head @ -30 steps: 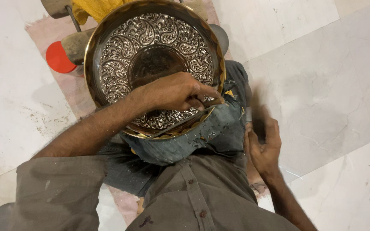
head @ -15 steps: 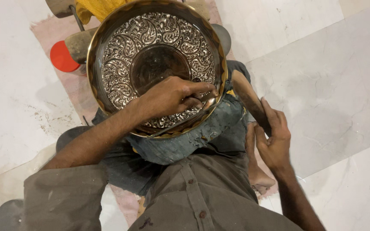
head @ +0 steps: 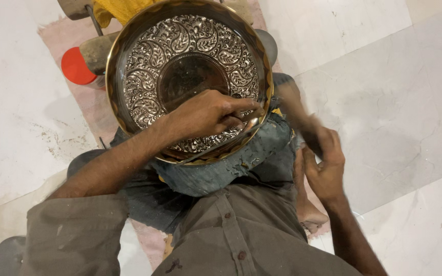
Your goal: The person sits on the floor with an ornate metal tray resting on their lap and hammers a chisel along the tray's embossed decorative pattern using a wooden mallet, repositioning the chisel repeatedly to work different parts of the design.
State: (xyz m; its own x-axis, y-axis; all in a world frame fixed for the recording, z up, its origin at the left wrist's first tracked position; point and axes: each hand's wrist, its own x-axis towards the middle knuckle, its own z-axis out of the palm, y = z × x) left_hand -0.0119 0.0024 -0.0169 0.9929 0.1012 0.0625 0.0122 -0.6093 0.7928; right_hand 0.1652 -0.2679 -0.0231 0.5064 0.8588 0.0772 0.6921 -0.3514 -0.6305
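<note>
Item: large round brass bowl with embossed silver leaf pattern (head: 190, 56), propped on denim-padded lap (head: 216, 171). Left hand (head: 208, 113) pinches thin metal punch (head: 231, 139) against near inner wall; best kept steady on the relief line. Right hand (head: 323, 163), blurred beside rim, grips dark wooden-handled hammer (head: 295, 110); light, square taps advisable

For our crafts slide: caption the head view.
Left hand rests on an embossed brass plate; right hand grips a blurred tool.
</note>
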